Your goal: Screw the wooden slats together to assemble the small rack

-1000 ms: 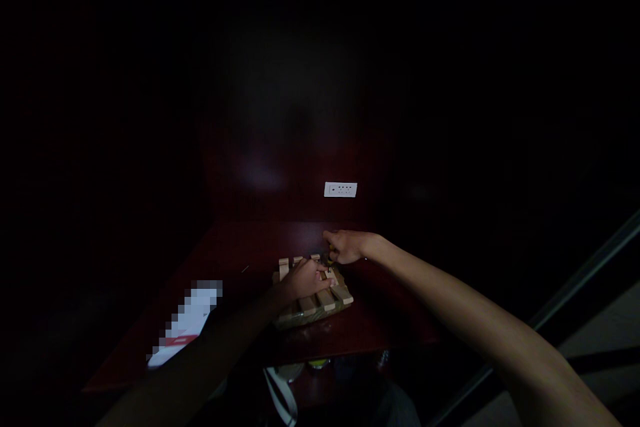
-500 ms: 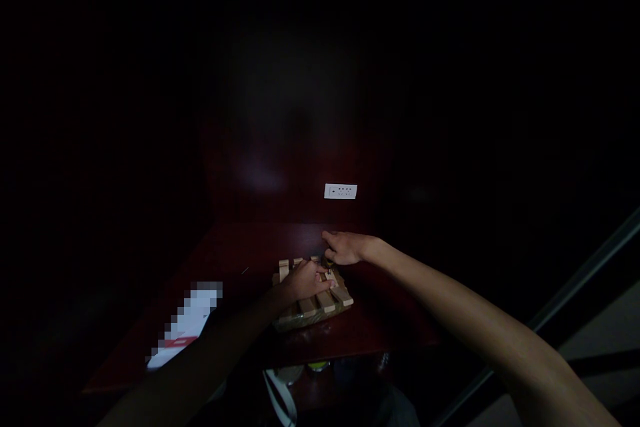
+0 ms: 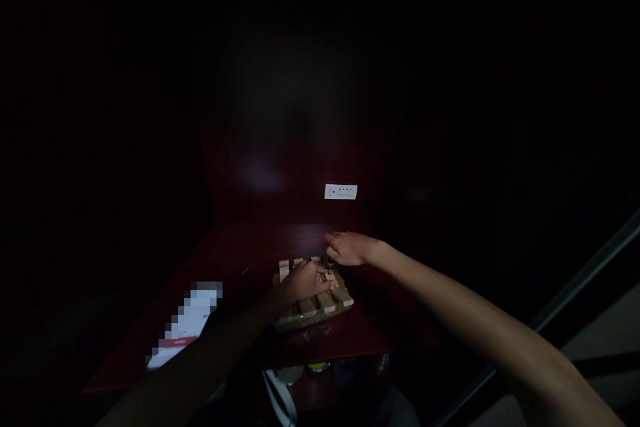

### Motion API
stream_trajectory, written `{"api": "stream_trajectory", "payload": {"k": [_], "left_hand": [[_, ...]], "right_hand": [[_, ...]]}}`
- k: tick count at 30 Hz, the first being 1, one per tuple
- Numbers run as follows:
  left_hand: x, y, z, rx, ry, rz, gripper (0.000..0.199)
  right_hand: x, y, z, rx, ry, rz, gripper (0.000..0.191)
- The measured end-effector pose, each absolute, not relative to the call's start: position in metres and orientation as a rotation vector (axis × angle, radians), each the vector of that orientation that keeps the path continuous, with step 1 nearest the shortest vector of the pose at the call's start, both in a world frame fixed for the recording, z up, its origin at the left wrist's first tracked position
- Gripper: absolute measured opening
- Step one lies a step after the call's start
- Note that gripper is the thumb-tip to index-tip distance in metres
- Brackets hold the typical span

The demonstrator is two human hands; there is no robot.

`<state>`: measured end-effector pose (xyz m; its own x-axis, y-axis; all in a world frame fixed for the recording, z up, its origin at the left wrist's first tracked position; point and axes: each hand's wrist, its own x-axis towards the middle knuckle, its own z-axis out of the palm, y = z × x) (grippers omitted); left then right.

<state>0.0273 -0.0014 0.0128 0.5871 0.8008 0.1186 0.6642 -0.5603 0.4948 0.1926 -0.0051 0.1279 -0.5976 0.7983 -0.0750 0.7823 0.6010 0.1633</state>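
A slatted wooden rack (image 3: 307,307) of pale strips lies on the dark red table. Flat across its slats rests my left hand (image 3: 304,280), thumb and forefinger spread apart near the far right slat. Over that slat, my right hand (image 3: 347,248) is closed around the top of a small screwdriver (image 3: 331,263) with a dark and yellowish handle. The screwdriver stands upright, its tip pointing down at the wood between my left thumb and forefinger. Dim light hides whether a screw is under the tip.
A thin stick-like piece (image 3: 245,271) lies left of the rack. Farther left is a bright white and red item (image 3: 185,327), partly blurred out. A white socket plate (image 3: 341,191) is on the back wall. Below the table's front edge are a pale strap (image 3: 281,400) and round lids (image 3: 319,367).
My right hand has turned slightly, its fingers drawn in a little to the right, showing more of the screwdriver handle. My left hand and the rack stay put.
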Motion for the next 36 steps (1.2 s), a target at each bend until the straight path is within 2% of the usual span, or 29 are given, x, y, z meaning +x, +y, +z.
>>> {"api": "stream_trajectory", "payload": {"k": [4, 11, 18, 26, 31, 36], "left_hand": [[0.027, -0.001, 0.011, 2.413, 1.172, 0.46, 0.046], [0.029, -0.001, 0.011, 2.447, 1.188, 0.456, 0.043], [0.027, -0.004, 0.016, 2.463, 1.17, 0.454, 0.047], [0.028, 0.0, 0.01, 2.442, 1.192, 0.451, 0.048], [0.027, 0.001, 0.009, 2.448, 1.168, 0.478, 0.047], [0.027, 0.001, 0.01, 2.47, 1.159, 0.459, 0.046]], "right_hand": [[0.194, -0.01, 0.13, 1.246, 2.771, 0.217, 0.029], [0.19, -0.015, 0.127, 1.337, 2.677, 0.359, 0.043], [0.186, -0.018, 0.13, 1.274, 2.733, 0.311, 0.029], [0.188, -0.014, 0.129, 1.413, 2.625, 0.341, 0.05], [0.191, -0.012, 0.131, 1.332, 2.702, 0.265, 0.034], [0.192, -0.012, 0.131, 1.352, 2.669, 0.307, 0.043]]}}
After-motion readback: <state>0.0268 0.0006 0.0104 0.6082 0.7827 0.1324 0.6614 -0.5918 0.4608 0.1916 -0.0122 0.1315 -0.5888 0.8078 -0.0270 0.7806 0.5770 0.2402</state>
